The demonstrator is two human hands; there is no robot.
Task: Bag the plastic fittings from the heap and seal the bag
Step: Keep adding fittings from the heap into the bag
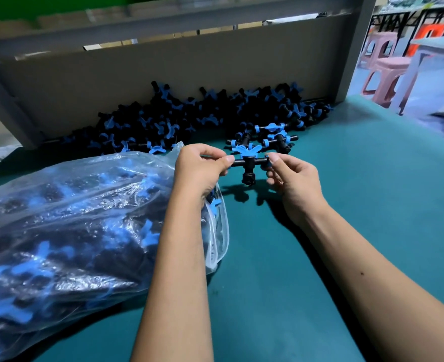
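Both forearms reach forward over the green table (pixel 307 296), bare to the elbow, wrists slightly raised. The left hand (pixel 200 171) and right hand (pixel 291 176) meet near the table's middle, each pinching one end of a single fitting (pixel 248 163) between thumb and forefinger. The remaining fingers of both hands are curled under, toward the palms. The fitting is held clear of the surface, its crossbar level between the two hands, a short black stem pointing down and a blue wing-shaped handle on top (its shadow falls on the table just below).

The left forearm lies across the mouth of the bag (pixel 72 231), which rests on its side along the table's left edge. The bag is clear plastic, well filled with black and blue fittings, and its mouth, nearest the hands, stands open.

The heap (pixel 189 113) lies along the far edge of the table, banked against a grey backboard (pixel 163 71). A few loose fittings (pixel 273 137) sit just in front of the heap, immediately beyond the hands and apart from the held piece.

Past the table's far right corner stand pink stools (pixel 382 71) (blurred; detail cannot be made out).
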